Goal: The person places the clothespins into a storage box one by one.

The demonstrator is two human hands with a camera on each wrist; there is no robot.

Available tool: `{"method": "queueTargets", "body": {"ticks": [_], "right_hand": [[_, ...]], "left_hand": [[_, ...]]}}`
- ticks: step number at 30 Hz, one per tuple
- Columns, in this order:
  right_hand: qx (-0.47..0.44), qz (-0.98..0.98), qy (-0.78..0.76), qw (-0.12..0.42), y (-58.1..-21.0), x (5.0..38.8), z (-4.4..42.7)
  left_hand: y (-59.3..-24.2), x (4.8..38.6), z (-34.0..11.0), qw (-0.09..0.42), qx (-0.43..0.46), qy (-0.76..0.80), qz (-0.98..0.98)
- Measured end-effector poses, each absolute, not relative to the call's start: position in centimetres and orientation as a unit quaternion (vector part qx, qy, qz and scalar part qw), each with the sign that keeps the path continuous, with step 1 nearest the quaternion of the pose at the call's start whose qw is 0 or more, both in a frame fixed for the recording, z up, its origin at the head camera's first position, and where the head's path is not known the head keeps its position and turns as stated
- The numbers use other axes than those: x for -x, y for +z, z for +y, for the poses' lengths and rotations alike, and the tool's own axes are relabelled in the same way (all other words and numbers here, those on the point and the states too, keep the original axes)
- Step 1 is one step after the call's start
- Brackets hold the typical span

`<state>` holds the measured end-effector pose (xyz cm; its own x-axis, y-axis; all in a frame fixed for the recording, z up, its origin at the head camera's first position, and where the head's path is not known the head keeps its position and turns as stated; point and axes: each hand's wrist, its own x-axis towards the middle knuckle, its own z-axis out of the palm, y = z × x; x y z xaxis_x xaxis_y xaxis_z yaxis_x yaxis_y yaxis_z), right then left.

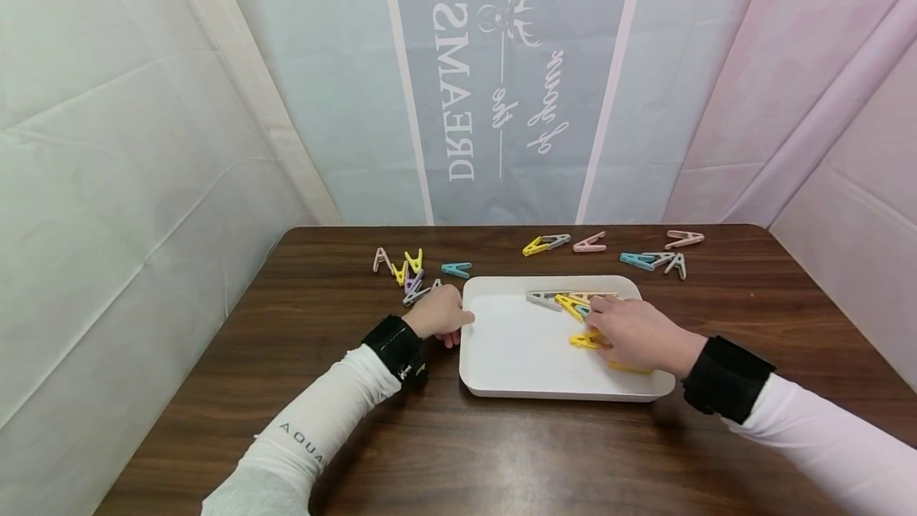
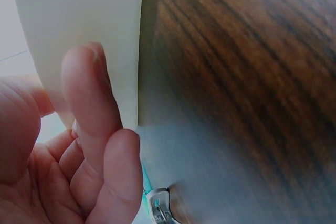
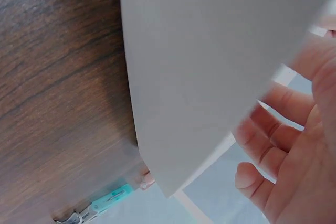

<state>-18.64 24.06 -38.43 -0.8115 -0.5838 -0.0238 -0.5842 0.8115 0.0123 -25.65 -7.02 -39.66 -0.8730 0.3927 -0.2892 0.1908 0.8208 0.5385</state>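
A shallow white tray [image 1: 516,349] lies on the table. My left hand [image 1: 438,313] pinches its left rim, thumb over the edge and fingers against the outer wall [image 2: 79,14]. Over the tray's right part is my right hand [image 1: 641,333], its fingers loosely bent and spread among clothespins. A yellow clothespin [image 1: 586,340] lies by its thumb; another yellow clothespin [image 1: 571,306] and a grey clothespin [image 1: 543,300] lie near its fingertips. In the right wrist view, the tray wall [image 3: 210,66] partly hides the fingers [image 3: 257,140], and no clothespin shows between them.
Behind the left hand lie several clothespins, among them a yellow one [image 1: 414,261], a purple one [image 1: 413,283] and a blue one [image 1: 456,269]. More lie beyond the tray, including a pink one [image 1: 590,243] and a blue one [image 1: 636,261]. A printed curtain [image 1: 358,102] hangs behind the wooden table [image 1: 501,452].
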Motion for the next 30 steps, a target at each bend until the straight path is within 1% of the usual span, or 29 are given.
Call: {"method": "queueTargets", "body": {"ticks": [3,7,11,15,21,26,30], "right_hand": [[0.308,0.951,-0.009,-0.011,-38.0,18.6,24.3],[0.309,0.948,-0.034,-0.071,-37.0,18.7,25.2],[0.275,0.953,-0.051,-0.121,-36.0,19.4,27.0],[0.225,0.963,-0.064,-0.137,-35.8,20.8,29.6],[0.133,0.98,-0.079,-0.123,-37.2,22.9,34.1],[0.051,0.991,-0.098,-0.077,-38.2,24.3,36.7],[-0.009,0.991,-0.124,-0.044,-39.0,25.2,37.6]], "left_hand": [[-39.7,25.7,-7.0,0.197,-0.156,0.257,0.933],[-39.6,25.7,-7.0,0.198,-0.155,0.256,0.933],[-39.7,25.7,-7.0,0.199,-0.155,0.252,0.934],[-39.8,25.7,-7.0,0.199,-0.152,0.25,0.935],[-39.8,25.7,-6.9,0.203,-0.145,0.249,0.936],[-39.8,25.7,-6.8,0.206,-0.141,0.246,0.936],[-39.9,25.8,-6.8,0.203,-0.139,0.247,0.937]]}}
